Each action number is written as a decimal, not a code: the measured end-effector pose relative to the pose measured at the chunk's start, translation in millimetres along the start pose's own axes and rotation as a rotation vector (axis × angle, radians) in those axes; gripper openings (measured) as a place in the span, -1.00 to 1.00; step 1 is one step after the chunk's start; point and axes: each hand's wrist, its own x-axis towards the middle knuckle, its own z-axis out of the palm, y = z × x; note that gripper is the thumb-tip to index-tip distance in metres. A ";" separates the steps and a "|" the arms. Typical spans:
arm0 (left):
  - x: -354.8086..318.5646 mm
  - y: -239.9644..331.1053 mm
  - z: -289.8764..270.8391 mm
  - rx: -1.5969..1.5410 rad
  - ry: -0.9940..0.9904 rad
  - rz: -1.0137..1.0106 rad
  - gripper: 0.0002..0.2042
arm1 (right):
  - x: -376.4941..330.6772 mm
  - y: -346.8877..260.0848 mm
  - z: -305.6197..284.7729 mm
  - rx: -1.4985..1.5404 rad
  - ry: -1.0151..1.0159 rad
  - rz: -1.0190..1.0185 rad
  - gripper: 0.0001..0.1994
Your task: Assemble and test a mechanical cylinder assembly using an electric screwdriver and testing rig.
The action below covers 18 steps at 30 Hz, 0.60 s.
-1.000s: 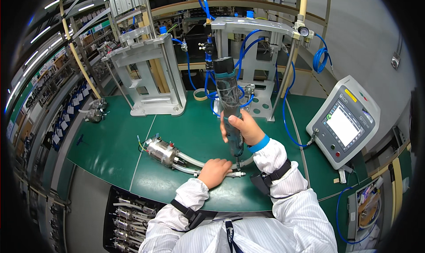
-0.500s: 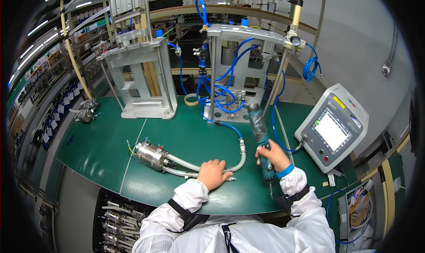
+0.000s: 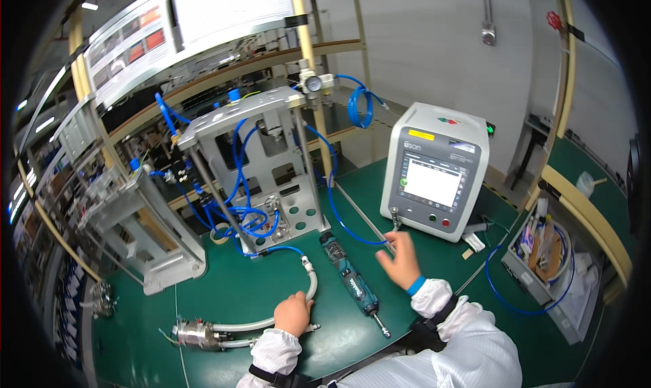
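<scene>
My left hand [image 3: 293, 313] rests on a white hose [image 3: 308, 286] that curves across the green table [image 3: 224, 293] to a metal cylinder fitting [image 3: 196, 334]. My right hand [image 3: 400, 260] hovers open above the table, fingers spread, just right of a dark teal electric screwdriver [image 3: 352, 283] lying flat with its bit toward me. The fingertips of that hand are near a small metal connector [image 3: 395, 218] in front of a grey test unit with a white screen [image 3: 434, 171].
A metal frame fixture [image 3: 251, 178] with blue coiled tubing stands behind the hose. A second metal fixture [image 3: 135, 232] is at the left. A bin of parts and blue tubing [image 3: 549, 259] sits at the right. A tape roll [image 3: 219, 235] lies by the fixture.
My right hand has laid the screwdriver down on the table and let go of it. My head has turned right, bringing the test unit toward the middle.
</scene>
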 end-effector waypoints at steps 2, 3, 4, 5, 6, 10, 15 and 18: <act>2.2 -2.4 7.0 0.033 -0.018 0.019 -0.75 | 4.3 17.0 -24.0 -0.023 0.160 0.130 -0.63; 2.0 -3.6 10.0 0.033 -0.017 0.012 -0.75 | 4.9 28.0 -31.7 0.022 0.155 0.206 -0.66; 5.0 -2.9 13.1 0.030 -0.013 0.009 -0.74 | 4.9 43.2 -38.3 0.065 0.153 0.279 -0.68; 4.4 -3.3 14.7 0.033 -0.016 0.021 -0.74 | 6.5 55.5 -38.8 0.058 0.158 0.218 -0.69; 2.9 -3.9 15.0 0.024 0.003 0.021 -0.74 | 3.8 65.7 -38.7 0.053 0.167 0.224 -0.69; 0.1 -4.2 14.0 0.009 0.006 0.000 -0.73 | 10.8 74.4 -42.0 0.149 0.097 0.320 -0.71; -3.7 -5.6 14.5 0.020 0.012 -0.010 -0.73 | 17.6 85.8 -47.8 0.203 0.062 0.328 -0.75; -4.0 -6.4 14.1 0.018 0.019 -0.013 -0.73 | 22.2 82.4 -49.7 0.298 0.038 0.370 -0.76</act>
